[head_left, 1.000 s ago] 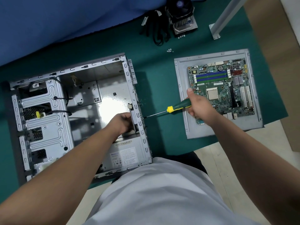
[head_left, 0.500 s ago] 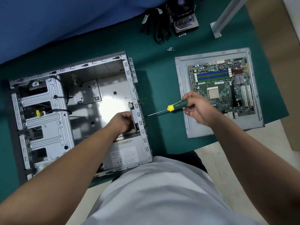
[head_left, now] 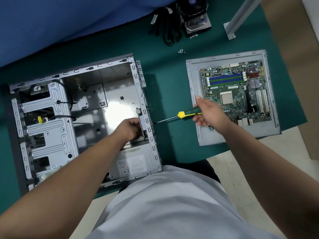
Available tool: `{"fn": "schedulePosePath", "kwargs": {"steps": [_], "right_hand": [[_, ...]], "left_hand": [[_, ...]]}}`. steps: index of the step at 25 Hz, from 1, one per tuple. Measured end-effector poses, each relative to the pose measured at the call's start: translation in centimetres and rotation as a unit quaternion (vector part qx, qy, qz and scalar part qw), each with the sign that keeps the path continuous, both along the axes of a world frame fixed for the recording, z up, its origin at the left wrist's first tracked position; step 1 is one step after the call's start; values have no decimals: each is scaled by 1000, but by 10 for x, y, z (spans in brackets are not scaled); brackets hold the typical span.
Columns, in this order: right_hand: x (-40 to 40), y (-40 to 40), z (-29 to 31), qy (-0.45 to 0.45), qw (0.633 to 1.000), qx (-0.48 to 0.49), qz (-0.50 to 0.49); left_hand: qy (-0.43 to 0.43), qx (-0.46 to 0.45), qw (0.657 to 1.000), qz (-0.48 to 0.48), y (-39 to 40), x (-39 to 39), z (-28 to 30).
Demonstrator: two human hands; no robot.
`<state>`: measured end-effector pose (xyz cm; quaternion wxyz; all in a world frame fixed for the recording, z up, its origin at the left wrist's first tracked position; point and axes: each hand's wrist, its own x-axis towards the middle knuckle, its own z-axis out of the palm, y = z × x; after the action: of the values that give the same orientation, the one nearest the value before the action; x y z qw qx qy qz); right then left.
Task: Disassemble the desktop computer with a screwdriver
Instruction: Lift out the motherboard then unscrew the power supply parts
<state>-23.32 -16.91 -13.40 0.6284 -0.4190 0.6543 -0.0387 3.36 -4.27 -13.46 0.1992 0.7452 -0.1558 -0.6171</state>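
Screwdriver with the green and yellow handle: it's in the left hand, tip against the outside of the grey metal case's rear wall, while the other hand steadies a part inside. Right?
Not quite. The head view shows the screwdriver with the green and yellow handle in the right hand, not the left. The rest holds: its tip meets the grey metal case from outside while the left hand steadies a part inside.

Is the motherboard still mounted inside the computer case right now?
No, the motherboard lies on a grey panel on the green mat, apart from the open case.

**right hand regrips screwdriver**

right hand (head_left: 209, 113) has gone from a full fist round the green handle of the screwdriver (head_left: 177, 116) to a looser fingertip hold, thumb lifted. handle sits slightly lower; tip unmoved at the case (head_left: 138, 83) rear wall.
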Motion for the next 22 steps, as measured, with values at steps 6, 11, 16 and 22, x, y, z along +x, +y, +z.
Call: {"fn": "schedulePosePath", "kwargs": {"steps": [6, 11, 16, 22], "right_hand": [[-6, -1, -3, -127, 982, 60, -127], [-6, -1, -5, -123, 981, 53, -139], [-11, -1, -9, -120, 980, 42, -156], [-6, 8, -15, -121, 982, -11, -145]], "left_hand": [[-27, -35, 995, -89, 6, 8, -6], [-16, -41, 996, -71, 6, 7, -7], [-21, -33, 996, -78, 7, 7, -8], [-19, -36, 997, -70, 7, 7, -8]]}}
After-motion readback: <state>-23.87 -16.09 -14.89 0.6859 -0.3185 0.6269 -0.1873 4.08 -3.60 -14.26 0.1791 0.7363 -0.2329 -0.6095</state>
